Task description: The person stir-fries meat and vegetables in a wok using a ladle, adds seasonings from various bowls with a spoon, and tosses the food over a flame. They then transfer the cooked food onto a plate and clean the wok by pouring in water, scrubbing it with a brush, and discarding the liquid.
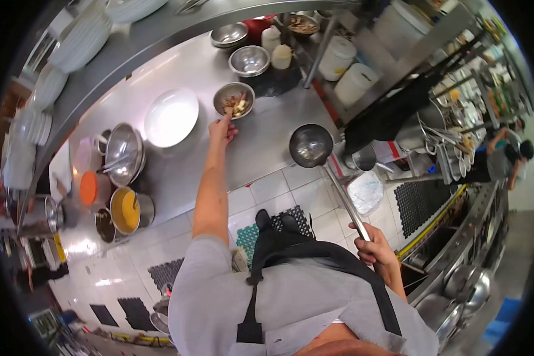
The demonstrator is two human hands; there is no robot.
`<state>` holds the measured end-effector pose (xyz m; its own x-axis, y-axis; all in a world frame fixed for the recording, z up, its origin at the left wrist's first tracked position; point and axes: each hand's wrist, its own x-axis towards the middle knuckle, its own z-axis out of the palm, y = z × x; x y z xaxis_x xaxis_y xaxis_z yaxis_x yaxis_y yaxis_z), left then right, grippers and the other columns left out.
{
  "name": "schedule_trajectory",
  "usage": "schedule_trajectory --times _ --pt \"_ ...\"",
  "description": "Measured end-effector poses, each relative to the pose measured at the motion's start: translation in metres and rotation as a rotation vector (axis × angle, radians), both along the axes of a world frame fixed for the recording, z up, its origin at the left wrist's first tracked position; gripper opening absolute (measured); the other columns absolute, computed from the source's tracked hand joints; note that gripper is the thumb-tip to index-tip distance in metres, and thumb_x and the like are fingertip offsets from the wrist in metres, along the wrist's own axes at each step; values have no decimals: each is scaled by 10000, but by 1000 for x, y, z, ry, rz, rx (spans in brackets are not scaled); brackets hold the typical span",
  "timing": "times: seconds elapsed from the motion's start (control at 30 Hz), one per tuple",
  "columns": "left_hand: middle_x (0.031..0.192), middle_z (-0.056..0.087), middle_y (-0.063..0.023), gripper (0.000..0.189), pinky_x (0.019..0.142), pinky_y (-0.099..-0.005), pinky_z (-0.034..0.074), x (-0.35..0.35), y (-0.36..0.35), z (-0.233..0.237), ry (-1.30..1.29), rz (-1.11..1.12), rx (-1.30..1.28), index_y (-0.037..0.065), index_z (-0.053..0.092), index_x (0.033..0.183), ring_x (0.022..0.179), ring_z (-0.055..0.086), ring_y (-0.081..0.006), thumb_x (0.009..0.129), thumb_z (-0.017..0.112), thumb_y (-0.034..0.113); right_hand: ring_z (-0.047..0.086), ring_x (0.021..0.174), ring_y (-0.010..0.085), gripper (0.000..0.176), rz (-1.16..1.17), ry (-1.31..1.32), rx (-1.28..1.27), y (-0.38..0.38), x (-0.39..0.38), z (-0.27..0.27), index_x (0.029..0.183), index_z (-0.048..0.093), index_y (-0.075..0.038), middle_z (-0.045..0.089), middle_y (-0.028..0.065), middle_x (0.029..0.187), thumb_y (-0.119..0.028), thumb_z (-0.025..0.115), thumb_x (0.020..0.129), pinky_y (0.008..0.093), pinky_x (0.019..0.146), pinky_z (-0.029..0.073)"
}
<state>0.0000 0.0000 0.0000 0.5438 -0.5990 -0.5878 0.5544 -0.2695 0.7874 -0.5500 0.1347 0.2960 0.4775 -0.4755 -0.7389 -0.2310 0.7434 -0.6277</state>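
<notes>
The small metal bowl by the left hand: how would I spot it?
On the steel counter, find the big white plate. The small metal bowl sits just right of it. Unlike the shiny bowl behind it, it holds pieces of food, and the left hand reaches to its near rim.

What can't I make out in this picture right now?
All head view:
Whether the left hand pinches food: its fingers cover the spot.
Long handle inside the right hand: hidden by its grip.
Upper plate stack: cut by the top edge.
What the far person handles: too small.
</notes>
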Motion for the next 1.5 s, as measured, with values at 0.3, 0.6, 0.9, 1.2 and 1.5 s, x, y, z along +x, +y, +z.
schedule_trajectory --times 0.3,0.6,0.9,1.2,1.5 --pt "772 695 -139 56 439 -297 516 -12 27 19 -142 103 -170 6 576 864 582 723 -242 888 622 25 286 365 28 570 43 -31 -84 -12 27 -11 1388 479 -19 393 -61 622 -83 607 836 226 356 233" --pt "664 602 -45 71 527 -328 605 -253 406 3 -149 346 4 12 630 824 534 647 -168 857 675 56 335 373 46 593 685 -247 -108 -96 79 -61 1434 445 -9 409 -37 614 -30 589 859 234 353 249" --pt "850 728 -122 89 589 -322 632 -598 661 103 -60 1584 182 1 647 988 665 735 -202 901 634 17 344 384 49 608 1482 -337 -17 25 195 -85 1454 423 6 395 -42 606 -100 614 887 235 370 276" --pt "824 698 -101 92 566 -302 642 -880 752 170 -475 2393 425 35 598 849 647 720 -200 924 619 -12 300 348 39 606 2122 -373 244 270 149 -77 1438 427 28 381 -45 591 -107 610 876 238 328 228" --pt "722 638 -180 123 563 -416 595 -1128 879 164 -51 2404 1593 -30 652 788 619 700 -291 885 629 42 305 363 44 645 2649 -391 255 510 34 -62 1433 463 17 441 -39 646 -121 679 840 214 347 235"
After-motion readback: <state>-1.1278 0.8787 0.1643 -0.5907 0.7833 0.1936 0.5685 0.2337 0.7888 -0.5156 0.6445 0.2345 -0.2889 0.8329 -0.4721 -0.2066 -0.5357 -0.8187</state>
